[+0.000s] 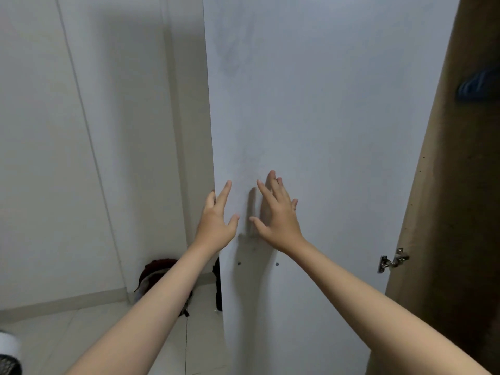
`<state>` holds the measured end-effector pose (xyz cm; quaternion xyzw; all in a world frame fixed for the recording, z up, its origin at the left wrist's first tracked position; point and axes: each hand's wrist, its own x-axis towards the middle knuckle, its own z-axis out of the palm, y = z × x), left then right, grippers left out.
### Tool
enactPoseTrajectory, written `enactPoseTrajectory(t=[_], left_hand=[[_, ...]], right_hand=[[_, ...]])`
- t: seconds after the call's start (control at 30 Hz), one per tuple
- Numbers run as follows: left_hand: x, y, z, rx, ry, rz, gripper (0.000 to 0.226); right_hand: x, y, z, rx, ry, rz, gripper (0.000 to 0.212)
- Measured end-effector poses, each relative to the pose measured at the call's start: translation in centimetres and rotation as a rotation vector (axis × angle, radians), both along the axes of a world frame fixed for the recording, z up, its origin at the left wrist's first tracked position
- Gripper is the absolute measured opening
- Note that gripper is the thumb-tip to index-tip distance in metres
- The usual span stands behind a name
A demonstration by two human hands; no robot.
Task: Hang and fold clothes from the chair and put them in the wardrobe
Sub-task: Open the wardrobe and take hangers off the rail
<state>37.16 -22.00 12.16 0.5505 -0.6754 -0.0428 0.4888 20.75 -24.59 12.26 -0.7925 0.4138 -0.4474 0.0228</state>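
A white wardrobe door stands open in front of me, its inner face toward the camera. My left hand reaches to the door's left edge with fingers spread and straight. My right hand lies flat against the door's face, fingers straight, casting a shadow on it. Neither hand holds anything. The brown wardrobe body shows at the right, with a blue striped garment inside near the top. A metal hinge joins door and body.
A white wall fills the left. On the tiled floor behind my left forearm lies a dark red and black bundle. A white and black object sits at the bottom left corner.
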Motion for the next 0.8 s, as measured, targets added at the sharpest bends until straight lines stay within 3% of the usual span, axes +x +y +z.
enactPoseTrajectory(t=[0.13,0.23,0.6,0.8], left_hand=[[-1.0,2.2,0.7,0.051,0.002,0.073,0.066],[-2.3,4.0,1.9,-0.04,-0.002,0.078,0.06],[-12.4,5.5,8.0,-0.225,-0.04,-0.365,0.058],[-19.6,3.4,12.5,-0.372,-0.008,-0.495,0.052]], right_hand=[[-1.6,2.0,1.8,-0.023,-0.176,0.09,0.076],[-3.1,3.7,3.0,-0.035,-0.232,0.023,0.07],[-13.2,8.3,6.3,-0.242,-0.278,-0.264,0.053],[-22.4,6.6,10.6,-0.376,-0.364,-0.386,0.05]])
